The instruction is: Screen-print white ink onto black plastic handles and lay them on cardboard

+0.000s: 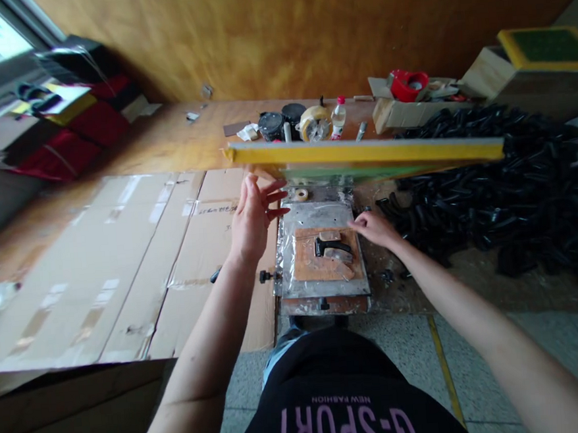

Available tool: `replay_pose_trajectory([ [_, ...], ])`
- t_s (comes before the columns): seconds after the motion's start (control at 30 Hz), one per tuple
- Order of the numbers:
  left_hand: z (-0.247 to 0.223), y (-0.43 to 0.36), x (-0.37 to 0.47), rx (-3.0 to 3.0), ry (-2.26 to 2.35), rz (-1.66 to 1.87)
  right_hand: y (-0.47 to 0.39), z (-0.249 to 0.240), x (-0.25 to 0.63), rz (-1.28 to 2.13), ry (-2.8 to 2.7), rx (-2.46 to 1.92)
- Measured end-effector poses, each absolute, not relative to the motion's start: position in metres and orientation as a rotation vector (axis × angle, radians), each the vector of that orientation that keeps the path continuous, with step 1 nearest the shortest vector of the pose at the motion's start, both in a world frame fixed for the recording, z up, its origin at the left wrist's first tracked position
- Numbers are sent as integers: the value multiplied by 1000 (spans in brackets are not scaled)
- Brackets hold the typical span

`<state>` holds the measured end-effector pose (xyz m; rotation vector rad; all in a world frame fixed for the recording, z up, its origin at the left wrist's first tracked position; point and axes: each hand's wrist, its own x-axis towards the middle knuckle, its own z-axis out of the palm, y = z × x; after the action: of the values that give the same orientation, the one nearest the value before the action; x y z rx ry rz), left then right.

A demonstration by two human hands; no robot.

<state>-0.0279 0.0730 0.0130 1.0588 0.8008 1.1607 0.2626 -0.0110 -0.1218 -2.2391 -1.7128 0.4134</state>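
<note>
- Black curved part (334, 245): lies on the wooden board (310, 268), among small pale blocks, with its wider end to the left.
- Wooden board: rests on the grey metal plate (313, 213), near the front edge of the workbench.
- Left hand (250, 222): raised at the left of the metal plate, just beneath the left part of the yellow frame (363, 150). Fingers are spread, gripping nothing visible. Contact with the frame cannot be determined.
- Right hand (376, 229): positioned at the right edge of the metal plate, beside the wooden board. Fingers are curled, with the tips close together. Whether they grasp anything cannot be determined.
- Yellow frame: extends crosswise beyond both hands, tilted up above the far end of the metal plate. Green material (316, 174) shows on its underside.
- Small tape roll (297, 194): lies near the far end of the metal plate, below the frame.
- Black knobs: one projects at the left side of the plate (265, 277), one at its front (323, 303).
- Heap of black parts (470, 197): covers the bench to the right.
- Flattened cardboard (124, 267): covers the bench to the left.
- Bottle with red cap (338, 119): stands behind the frame, right of a large tape roll (310, 117).
- Red tape dispenser (399, 85): sits in an open carton (395, 115) at the rear right.
</note>
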Motion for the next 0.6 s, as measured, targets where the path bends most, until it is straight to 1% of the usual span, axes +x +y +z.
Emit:
replay_pose_trajectory([
  [0.07, 0, 64, -22, 994, 837, 1199, -24, -139, 228, 466, -1888, -2201],
  [0.1, -11, 53, -20, 951, 879, 1147, -29, -143, 211, 463, -1938, -2202],
  [0.13, -26, 39, -19, 907, 930, 1022, -32, -144, 194, 444, -1941, -2220],
  [0.2, -58, 6, -17, 805, 1007, 634, -38, -139, 164, 421, -1848, -2261],
  [0.23, -73, -10, -17, 747, 1016, 491, -42, -135, 150, 411, -1806, -2236],
  [0.27, -86, -23, -17, 695, 1009, 420, -45, -130, 139, 408, -1806, -2159],
  [0.3, -96, -33, -19, 649, 1012, 411, -49, -126, 130, 420, -1851, -2040],
  [0.37, -112, -37, -33, 618, 1044, 498, -58, -119, 127, 480, -1979, -1802],
  [0.4, -118, -31, -46, 641, 1090, 545, -63, -118, 135, 506, -2014, -1771],
  [0.43, -125, -21, -65, 684, 1163, 586, -68, -118, 149, 512, -2013, -1843],
  [0.47, -132, -9, -87, 744, 1251, 615, -72, -120, 169, 506, -1977, -2022],
  [0.53, -150, 18, -142, 847, 1536, 671, -82, -129, 215, 459, -1801, -2532],
  [0.57, -160, 30, -170, 872, 1730, 636, -87, -136, 238, 509, -1718, -2756],
  [0.6, -171, 39, -197, 928, 1877, 585, -91, -143, 257, 525, -1665, -2861],
])
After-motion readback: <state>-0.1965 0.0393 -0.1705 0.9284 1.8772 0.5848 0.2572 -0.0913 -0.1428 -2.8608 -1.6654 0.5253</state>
